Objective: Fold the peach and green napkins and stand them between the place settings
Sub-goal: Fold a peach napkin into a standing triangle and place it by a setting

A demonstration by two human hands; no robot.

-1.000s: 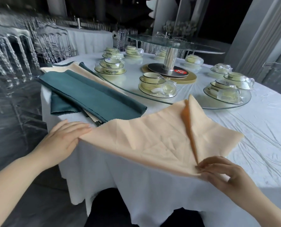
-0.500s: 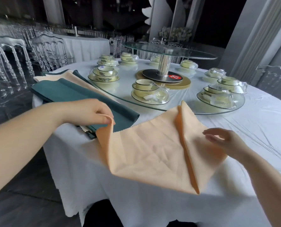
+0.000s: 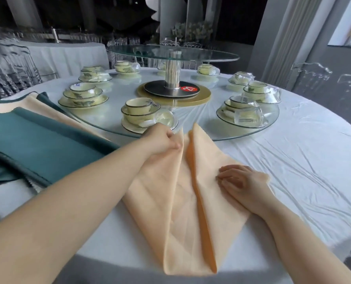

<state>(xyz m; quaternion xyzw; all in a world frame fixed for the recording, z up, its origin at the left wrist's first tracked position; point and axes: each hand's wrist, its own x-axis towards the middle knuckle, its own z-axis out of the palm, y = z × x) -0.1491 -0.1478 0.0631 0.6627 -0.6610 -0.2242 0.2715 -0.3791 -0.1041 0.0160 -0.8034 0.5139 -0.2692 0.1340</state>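
A peach napkin (image 3: pixel 170 181) lies on the white tablecloth in front of me, both sides folded in to a centre seam so it forms a kite shape pointing toward me. My left hand (image 3: pixel 162 140) pinches the left flap's corner at the far tip of the napkin. My right hand (image 3: pixel 242 181) rests on the right flap with fingers loosely curled, pressing it flat. A stack of green napkins (image 3: pixel 43 144) and peach ones (image 3: pixel 53 109) lies to the left. Place settings (image 3: pixel 142 115) of cream bowls and saucers stand on the glass turntable.
A large glass turntable (image 3: pixel 191 117) with a raised glass tier (image 3: pixel 170 54) on a metal post fills the table's middle. More cup-and-saucer sets (image 3: pixel 242 113) ring it. Clear chairs (image 3: pixel 309 78) stand around the round table (image 3: pixel 303 160); its near edge is just under the napkin's point.
My left hand carried the napkin's left corner up and over to the far tip, folding the left side in. My right hand moved down onto the right flap.
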